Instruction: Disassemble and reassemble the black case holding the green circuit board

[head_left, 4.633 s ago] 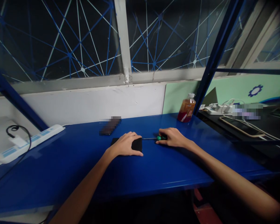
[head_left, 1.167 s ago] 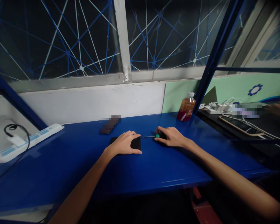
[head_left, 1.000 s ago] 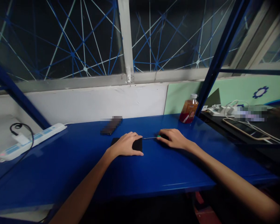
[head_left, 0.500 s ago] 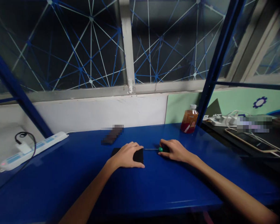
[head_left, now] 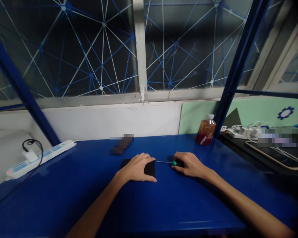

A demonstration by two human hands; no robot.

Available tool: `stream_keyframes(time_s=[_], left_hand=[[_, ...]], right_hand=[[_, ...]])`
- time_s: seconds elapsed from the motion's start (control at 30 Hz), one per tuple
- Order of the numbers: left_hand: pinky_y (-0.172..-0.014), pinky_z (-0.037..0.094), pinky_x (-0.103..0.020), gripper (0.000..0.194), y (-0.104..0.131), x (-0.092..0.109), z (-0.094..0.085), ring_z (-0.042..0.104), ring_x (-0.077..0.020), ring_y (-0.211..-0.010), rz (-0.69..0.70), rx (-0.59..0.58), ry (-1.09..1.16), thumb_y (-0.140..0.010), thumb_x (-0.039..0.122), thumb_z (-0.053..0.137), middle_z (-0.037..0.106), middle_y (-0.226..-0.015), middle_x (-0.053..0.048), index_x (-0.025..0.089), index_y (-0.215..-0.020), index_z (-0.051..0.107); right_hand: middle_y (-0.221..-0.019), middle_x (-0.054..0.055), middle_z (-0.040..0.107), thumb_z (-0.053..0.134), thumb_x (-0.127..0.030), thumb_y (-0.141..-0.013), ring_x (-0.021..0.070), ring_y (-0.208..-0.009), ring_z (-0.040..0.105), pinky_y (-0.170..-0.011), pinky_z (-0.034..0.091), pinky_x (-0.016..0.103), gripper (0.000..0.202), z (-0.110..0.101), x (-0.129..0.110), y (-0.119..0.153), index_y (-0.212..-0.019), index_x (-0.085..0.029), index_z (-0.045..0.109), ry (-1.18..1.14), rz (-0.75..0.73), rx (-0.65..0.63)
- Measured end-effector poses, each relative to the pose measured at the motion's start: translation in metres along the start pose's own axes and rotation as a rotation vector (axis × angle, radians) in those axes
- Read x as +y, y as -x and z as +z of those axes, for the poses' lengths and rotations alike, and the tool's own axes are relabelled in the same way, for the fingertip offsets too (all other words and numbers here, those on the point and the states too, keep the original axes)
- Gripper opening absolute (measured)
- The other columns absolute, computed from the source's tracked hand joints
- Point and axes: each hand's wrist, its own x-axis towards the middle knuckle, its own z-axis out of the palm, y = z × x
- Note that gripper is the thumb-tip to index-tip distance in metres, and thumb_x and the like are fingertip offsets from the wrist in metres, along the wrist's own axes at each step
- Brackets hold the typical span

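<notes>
A black, flat rectangular object (head_left: pixel 149 168) lies on the blue table; its kind is unclear. My left hand (head_left: pixel 138 167) spans its top and grips it, fingers at the far edge and thumb at the near edge, covering much of it. In my right hand (head_left: pixel 190 164) is a screwdriver (head_left: pixel 174 163) with a green and black handle, held level. Its thin metal shaft points left, the tip at the object's right side near my left fingertips. Whether the tip touches the object or sits in it, I cannot tell.
On the blue table (head_left: pixel 188 205), a blurred dark item (head_left: pixel 121 145) lies behind my left hand. A drink bottle (head_left: pixel 206 130) stands at the back right, a white power strip (head_left: pixel 43 158) at the left. A phone (head_left: pixel 273 155) and cables rest on a black surface at right.
The view has shifted slightly, so everything sits a little further right and lower. Both hands keep their holds on the black object and the screwdriver, with little visible movement between them.
</notes>
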Motion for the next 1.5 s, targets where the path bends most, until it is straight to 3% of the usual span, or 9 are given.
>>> stream_keyframes(time_s=[0.27,0.9,1.1,1.3,1.5], left_hand=[[-0.094,0.039,-0.045,0.089,0.0,0.0,0.0,0.046,-0.0336,-0.115,0.01,0.009,-0.004,-0.064,0.075,0.059,0.053,-0.125,-0.011,0.024,-0.136,0.045],[-0.094,0.039,-0.047,0.089,0.0,-0.001,-0.001,0.046,-0.0346,-0.117,0.015,-0.004,-0.022,-0.065,0.075,0.059,0.052,-0.127,-0.011,0.026,-0.137,0.043],[-0.097,0.036,-0.049,0.091,0.0,0.005,-0.005,0.045,-0.0332,-0.119,0.038,0.007,0.026,-0.062,0.072,0.064,0.048,-0.134,-0.006,0.034,-0.14,0.036],[-0.103,0.029,-0.051,0.075,-0.004,0.011,0.002,0.042,-0.0324,-0.123,0.114,0.107,0.011,-0.065,0.071,0.064,0.047,-0.137,-0.006,0.03,-0.126,0.054],[-0.103,0.031,-0.049,0.072,-0.004,0.011,0.009,0.044,-0.0318,-0.123,0.132,0.106,-0.024,-0.067,0.071,0.062,0.048,-0.136,-0.007,0.026,-0.123,0.058]], right_hand=[[-0.073,0.001,0.065,0.052,-0.04,-0.087,0.0179,-0.063,0.059,-0.054,0.025,0.027,0.018,0.005,0.003,0.001,-0.089,-0.022,0.051,0.052,0.036,0.019],[-0.07,0.001,0.065,0.055,-0.042,-0.083,0.0144,-0.059,0.055,-0.053,0.019,0.026,0.021,0.0,0.002,-0.001,-0.084,-0.021,0.054,0.108,0.076,-0.004],[-0.069,0.002,0.065,0.054,-0.043,-0.083,0.0144,-0.059,0.055,-0.053,0.019,0.026,0.023,-0.003,0.003,-0.002,-0.082,-0.02,0.056,0.14,0.085,-0.009],[-0.07,0.003,0.066,0.055,-0.042,-0.083,0.0142,-0.059,0.055,-0.052,0.018,0.025,0.022,-0.005,0.005,-0.001,-0.082,-0.02,0.057,0.151,0.112,-0.006],[-0.07,0.003,0.066,0.055,-0.042,-0.082,0.0143,-0.059,0.055,-0.052,0.018,0.025,0.022,-0.007,0.004,-0.001,-0.081,-0.02,0.057,0.143,0.106,-0.013]])
